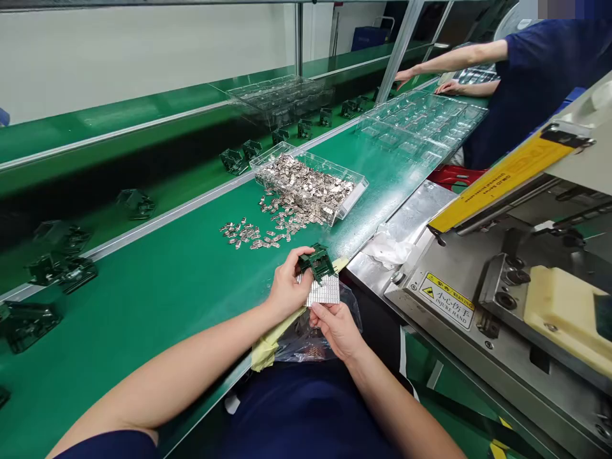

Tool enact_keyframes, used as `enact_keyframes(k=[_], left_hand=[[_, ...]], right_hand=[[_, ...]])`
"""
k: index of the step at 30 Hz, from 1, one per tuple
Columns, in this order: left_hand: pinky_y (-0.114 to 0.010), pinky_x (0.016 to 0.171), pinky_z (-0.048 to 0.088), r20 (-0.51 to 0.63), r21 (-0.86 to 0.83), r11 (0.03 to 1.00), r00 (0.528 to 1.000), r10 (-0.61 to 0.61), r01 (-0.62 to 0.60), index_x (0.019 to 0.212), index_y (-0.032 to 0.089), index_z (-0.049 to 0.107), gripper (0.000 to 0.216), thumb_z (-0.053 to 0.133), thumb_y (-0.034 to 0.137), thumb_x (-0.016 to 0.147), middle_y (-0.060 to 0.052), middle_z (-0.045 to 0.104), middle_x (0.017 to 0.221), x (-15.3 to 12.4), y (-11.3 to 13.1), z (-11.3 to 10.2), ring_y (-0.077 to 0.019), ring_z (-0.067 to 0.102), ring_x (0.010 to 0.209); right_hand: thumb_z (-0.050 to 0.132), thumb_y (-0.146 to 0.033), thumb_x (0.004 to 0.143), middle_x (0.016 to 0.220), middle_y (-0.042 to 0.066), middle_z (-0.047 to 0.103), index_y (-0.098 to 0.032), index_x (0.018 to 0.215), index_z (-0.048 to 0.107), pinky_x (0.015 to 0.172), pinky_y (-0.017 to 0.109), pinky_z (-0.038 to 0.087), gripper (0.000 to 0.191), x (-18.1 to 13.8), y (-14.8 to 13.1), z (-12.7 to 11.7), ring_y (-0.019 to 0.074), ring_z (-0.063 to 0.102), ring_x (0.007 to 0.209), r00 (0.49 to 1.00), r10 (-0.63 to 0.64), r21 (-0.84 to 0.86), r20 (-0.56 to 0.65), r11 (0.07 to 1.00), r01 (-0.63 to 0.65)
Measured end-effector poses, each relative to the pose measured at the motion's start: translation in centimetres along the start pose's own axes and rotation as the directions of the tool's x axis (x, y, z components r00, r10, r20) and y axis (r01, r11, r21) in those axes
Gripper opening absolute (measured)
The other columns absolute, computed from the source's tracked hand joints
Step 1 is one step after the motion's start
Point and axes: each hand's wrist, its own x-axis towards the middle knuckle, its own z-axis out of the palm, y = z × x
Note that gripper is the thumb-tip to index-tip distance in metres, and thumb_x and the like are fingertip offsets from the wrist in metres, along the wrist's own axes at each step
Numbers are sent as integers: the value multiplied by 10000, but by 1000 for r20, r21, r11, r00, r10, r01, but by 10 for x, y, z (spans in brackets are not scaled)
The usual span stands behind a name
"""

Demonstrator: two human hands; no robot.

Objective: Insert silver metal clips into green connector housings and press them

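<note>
My left hand (291, 284) is closed around a dark green plastic housing (317, 261), held just above the table's front edge. Directly below the housing is a silver sheet (324, 291) marked in a fine grid of small rows. Its lower edge is pinched between the thumb and fingers of my right hand (337, 325). Whether the sheet touches the housing I cannot tell. Beyond my hands, small metal clips (280, 229) lie loose on the green work surface (191, 274). More of them fill a clear plastic box (351, 197), which lies tilted.
Several green housings (136, 203) sit along the conveyor belt (186, 143) at the left. Clear trays (421, 121) lie at the far end, near a co-worker's arms (459, 60). A metal machine (440, 293) with a hand-injury warning label stands close on my right. A plastic bag (306, 344) hangs below my hands.
</note>
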Motion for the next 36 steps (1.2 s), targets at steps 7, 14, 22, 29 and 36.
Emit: enact_keyframes(k=[7, 14, 22, 29, 36], left_hand=[[-213, 679, 474, -11, 78, 997, 1000, -14, 15, 1159, 213, 539, 369, 534, 117, 802, -11, 662, 972, 2, 1, 1, -100, 584, 691], [-223, 718, 486, -17, 16, 1000, 1000, -7, 7, 1146, 209, 547, 369, 549, 116, 790, -14, 658, 955, 6, -1, 3, -113, 607, 743], [-205, 654, 498, -102, -305, 943, 980, -168, 130, 1150, 199, 511, 343, 584, 200, 815, -7, 614, 850, -8, 10, 0, -117, 612, 756], [-243, 801, 523, -17, -404, 907, 990, -137, 119, 1157, 224, 505, 290, 573, 236, 875, -41, 626, 1040, -44, 30, 3, -140, 629, 912], [-252, 821, 532, 53, -405, 912, 998, -44, 62, 1205, 263, 494, 303, 519, 203, 909, -49, 625, 1110, -55, 30, 0, -152, 643, 946]], right_hand=[[803, -489, 638, 621, -12, 543, -172, 703, 642, 543, 274, 475, 362, 6, 18, -8, 122, 494, 565, 1000, -28, -34, 9, 999, 29], [766, -478, 674, 555, 28, 615, -159, 650, 702, 451, 274, 475, 326, 9, 27, -36, 141, 530, 464, 998, -63, -367, -16, 929, 53], [677, -284, 809, 747, 44, 649, -246, 820, 777, 591, 284, 478, 108, -46, -40, -19, 180, 590, 665, 917, -382, -721, 114, 603, 341], [681, -230, 807, 1059, 89, 578, -219, 806, 725, 743, 307, 506, 46, -34, -71, 17, 227, 578, 988, 751, -656, -708, 75, 495, 504], [664, -225, 813, 1174, 94, 533, -206, 728, 651, 973, 402, 399, 88, -30, -66, 33, 254, 515, 1142, 755, -649, -767, 89, 439, 468]])
